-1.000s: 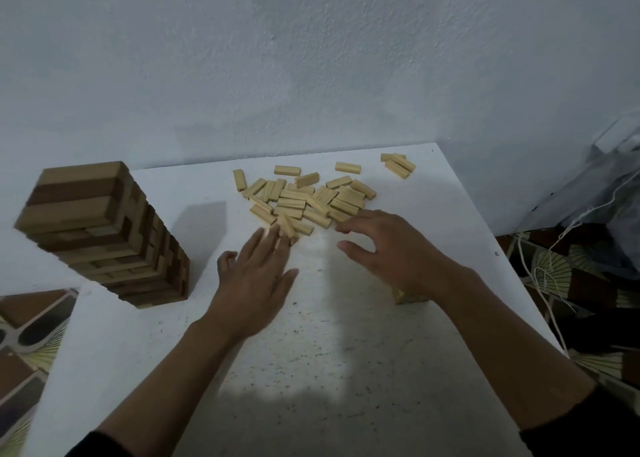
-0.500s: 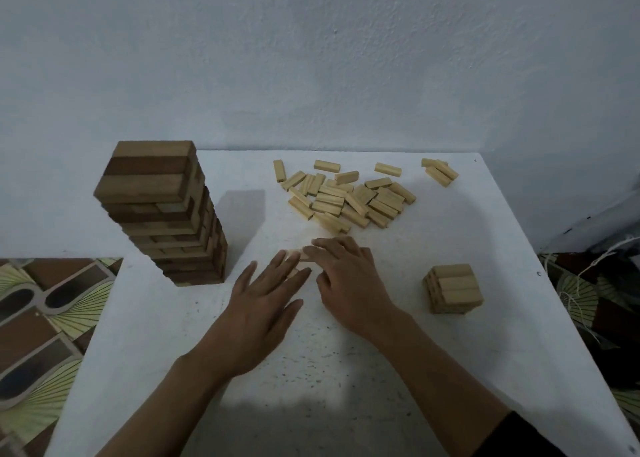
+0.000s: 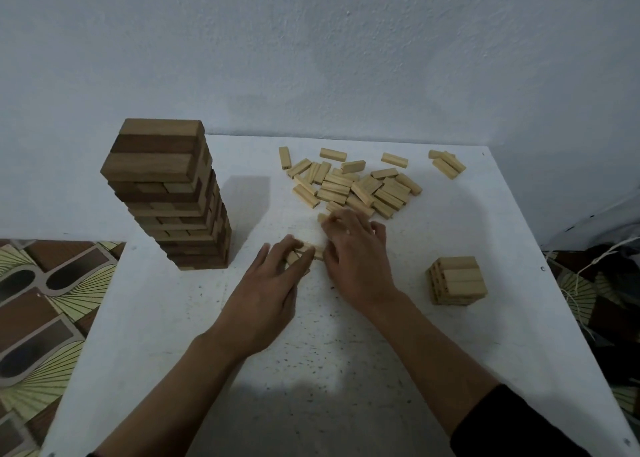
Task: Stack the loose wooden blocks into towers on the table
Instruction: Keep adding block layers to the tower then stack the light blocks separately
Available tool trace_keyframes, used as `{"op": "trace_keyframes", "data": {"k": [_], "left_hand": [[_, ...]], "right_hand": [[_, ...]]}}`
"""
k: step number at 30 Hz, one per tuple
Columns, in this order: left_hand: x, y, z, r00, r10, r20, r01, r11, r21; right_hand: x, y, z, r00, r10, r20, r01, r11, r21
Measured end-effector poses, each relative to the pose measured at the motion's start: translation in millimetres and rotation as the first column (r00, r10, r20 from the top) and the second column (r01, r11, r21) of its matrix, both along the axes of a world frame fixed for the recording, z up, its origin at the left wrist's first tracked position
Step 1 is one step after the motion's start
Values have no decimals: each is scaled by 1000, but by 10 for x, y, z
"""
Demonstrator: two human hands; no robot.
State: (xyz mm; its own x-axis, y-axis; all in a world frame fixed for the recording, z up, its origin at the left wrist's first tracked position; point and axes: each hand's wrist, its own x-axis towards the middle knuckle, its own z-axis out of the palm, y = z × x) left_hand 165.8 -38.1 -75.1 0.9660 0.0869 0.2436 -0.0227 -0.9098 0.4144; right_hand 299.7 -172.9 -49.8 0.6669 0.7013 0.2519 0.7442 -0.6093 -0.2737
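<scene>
A heap of several small pale wooden blocks (image 3: 360, 186) lies at the back middle of the white table (image 3: 346, 370). My left hand (image 3: 266, 294) curls its fingers around a few small blocks (image 3: 306, 252) just in front of the heap. My right hand (image 3: 356, 255) presses on the same blocks from the right, and one more block (image 3: 322, 217) peeks out at its fingertips. A short tower of pale blocks (image 3: 457, 281) stands at the right. A tall tower of larger dark and light blocks (image 3: 173, 197) stands at the left.
Three stray blocks (image 3: 446, 164) lie at the back right corner. A pale wall (image 3: 311, 58) rises right behind the table. Patterned floor (image 3: 41, 300) shows past the left edge, and cables and fabric (image 3: 595, 269) lie past the right edge.
Both hands have drawn together from flat and spread to closing around a few small blocks in front of the heap. The view shifted, bringing both towers into fuller sight.
</scene>
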Motion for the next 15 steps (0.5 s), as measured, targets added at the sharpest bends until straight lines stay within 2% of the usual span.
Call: {"op": "trace_keyframes", "data": {"k": [3, 9, 15], "left_hand": [[-23, 8, 18, 1000, 9, 20, -8, 999, -48], [-32, 40, 64, 999, -2, 51, 12, 981, -196], [-8, 77, 118, 994, -95, 47, 104, 956, -273]], "right_hand": [[-19, -36, -25, 999, 4, -35, -1, 995, 98], [-134, -184, -26, 973, 46, -226, 17, 963, 270], [-310, -273, -45, 962, 34, -270, 26, 976, 216]]}}
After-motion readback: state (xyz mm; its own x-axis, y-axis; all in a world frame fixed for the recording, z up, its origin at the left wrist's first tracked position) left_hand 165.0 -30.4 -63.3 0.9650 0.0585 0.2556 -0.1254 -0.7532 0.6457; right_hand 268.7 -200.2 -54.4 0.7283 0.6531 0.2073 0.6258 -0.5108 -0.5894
